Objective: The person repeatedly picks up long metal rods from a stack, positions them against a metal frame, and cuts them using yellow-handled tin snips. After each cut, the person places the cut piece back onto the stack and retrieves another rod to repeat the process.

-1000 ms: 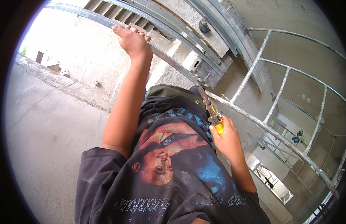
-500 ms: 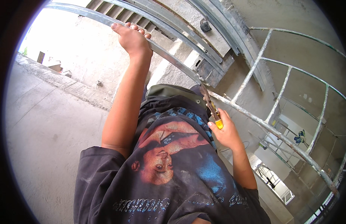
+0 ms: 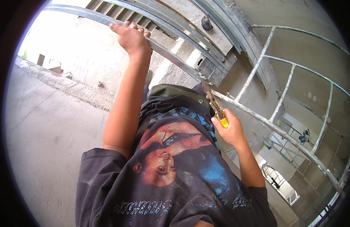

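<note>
My left hand (image 3: 132,41) is wrapped round a long, thin galvanized metal profile (image 3: 171,56), which slants from the far left down to the middle. In my right hand (image 3: 231,130) is a pair of tin snips (image 3: 214,103) with rusty jaws and yellow grips. The jaws point away from me, right at the near end of the profile. Whether they bite on the metal is too small to tell. My fingers hide part of the grips.
More metal profiles (image 3: 194,47) lie beyond the held one, near a dark round object (image 3: 206,23). A paint-spattered scaffold frame (image 3: 281,132) stands close on the right. Stairs (image 3: 126,16) are at the far left, and a concrete ledge (image 3: 65,85) borders the left floor.
My right hand and the snips have shifted slightly right and toward me. My left hand has moved a little to the left along with the profile.
</note>
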Demonstrator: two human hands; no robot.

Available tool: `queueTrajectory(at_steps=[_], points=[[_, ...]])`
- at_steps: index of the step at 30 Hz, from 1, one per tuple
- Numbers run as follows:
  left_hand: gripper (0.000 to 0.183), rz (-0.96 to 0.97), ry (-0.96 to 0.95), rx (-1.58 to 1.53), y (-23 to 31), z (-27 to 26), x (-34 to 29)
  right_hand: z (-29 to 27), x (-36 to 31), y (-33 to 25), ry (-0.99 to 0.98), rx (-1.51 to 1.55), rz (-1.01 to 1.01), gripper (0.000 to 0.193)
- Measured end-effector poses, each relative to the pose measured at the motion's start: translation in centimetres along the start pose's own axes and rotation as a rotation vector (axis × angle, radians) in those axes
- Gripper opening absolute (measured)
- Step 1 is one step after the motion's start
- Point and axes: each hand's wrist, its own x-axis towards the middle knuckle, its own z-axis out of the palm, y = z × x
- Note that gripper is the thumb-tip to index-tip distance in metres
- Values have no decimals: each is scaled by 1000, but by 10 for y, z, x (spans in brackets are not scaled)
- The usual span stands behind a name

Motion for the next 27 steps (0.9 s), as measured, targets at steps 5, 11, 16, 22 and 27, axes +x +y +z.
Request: queueTrajectory(at_steps=[5,11,16,22,27], points=[[61,9,-13,-4,0,-1,-1,2,0,6,4,-39,-44,30],[62,-9,4,11,1,-5,0,0,1,10,-41,-36,-58,36],[60,-7,-16,11,1,-6,-1,8,-9,11,-74,-31,-89,51],[58,-40,-96,-46,6,-10,-2,-2,-11,19,-181,88,-59,56],[58,-30,-194,-70,10,-11,-3,-15,-6,29,-129,8,-83,60]])
